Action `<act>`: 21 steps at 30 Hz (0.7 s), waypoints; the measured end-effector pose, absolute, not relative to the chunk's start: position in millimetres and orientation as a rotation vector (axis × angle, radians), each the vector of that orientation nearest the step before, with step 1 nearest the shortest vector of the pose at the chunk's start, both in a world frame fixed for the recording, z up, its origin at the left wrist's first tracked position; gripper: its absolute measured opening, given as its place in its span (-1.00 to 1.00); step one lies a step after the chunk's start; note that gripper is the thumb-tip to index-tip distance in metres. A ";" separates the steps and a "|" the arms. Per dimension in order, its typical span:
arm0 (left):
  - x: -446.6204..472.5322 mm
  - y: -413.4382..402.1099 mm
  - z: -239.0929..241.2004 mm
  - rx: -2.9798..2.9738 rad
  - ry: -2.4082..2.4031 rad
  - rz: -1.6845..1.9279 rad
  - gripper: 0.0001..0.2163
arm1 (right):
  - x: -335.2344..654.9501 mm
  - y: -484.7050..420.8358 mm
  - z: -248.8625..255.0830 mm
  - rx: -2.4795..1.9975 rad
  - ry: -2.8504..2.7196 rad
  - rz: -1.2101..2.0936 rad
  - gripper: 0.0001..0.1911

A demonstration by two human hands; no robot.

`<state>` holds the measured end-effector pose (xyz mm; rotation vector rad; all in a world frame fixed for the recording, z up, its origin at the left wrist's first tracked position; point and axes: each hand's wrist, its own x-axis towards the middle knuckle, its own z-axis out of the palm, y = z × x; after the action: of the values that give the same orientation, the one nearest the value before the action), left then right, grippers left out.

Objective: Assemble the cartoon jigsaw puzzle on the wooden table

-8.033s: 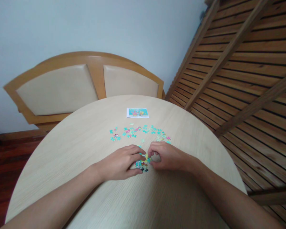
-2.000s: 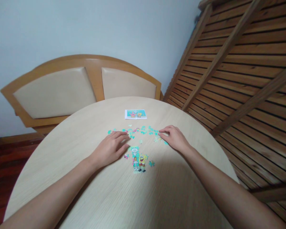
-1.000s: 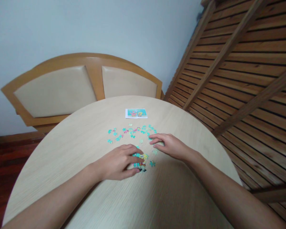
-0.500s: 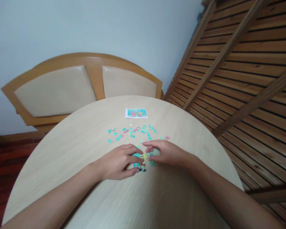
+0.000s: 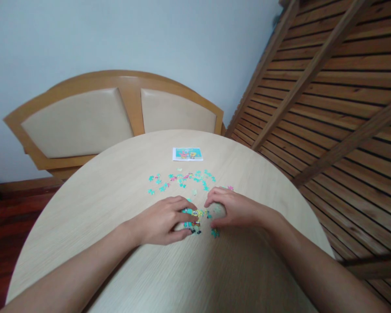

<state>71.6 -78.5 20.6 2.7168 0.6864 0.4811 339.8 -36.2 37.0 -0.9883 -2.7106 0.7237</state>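
A small joined puzzle section with cartoon figures lies on the round table. My left hand curls over its left side, thumb below and fingers above, holding it. My right hand arches just right of it with fingertips on the table and thumb apart from the fingers, nothing pinched. A loose teal piece lies by that thumb, and another teal piece sits under the index finger. Several loose puzzle pieces are scattered beyond both hands.
A small reference picture lies flat past the loose pieces. A wooden bench back with beige pads stands behind the table. A slatted wooden frame leans on the right, close to the table's edge.
My right hand came back from the scattered pieces to beside the joined section and opened into an arch. A teal piece now lies by its thumb. My left hand stayed on the section.
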 end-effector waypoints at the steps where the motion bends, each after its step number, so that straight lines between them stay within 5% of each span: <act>1: 71.6 -78.3 20.6 2.716 0.686 0.474 -0.72 | 339.8 -36.4 37.6 -0.993 -2.728 0.718 -0.59; 21: 71.8 -78.7 22.3 2.709 0.678 0.492 -0.72 | 338.8 -32.7 29.7 -0.859 -2.712 0.860 -0.71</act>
<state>71.8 -78.7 22.3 2.7094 0.6779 0.4921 338.8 -32.7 29.7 -0.8594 -2.7122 0.8597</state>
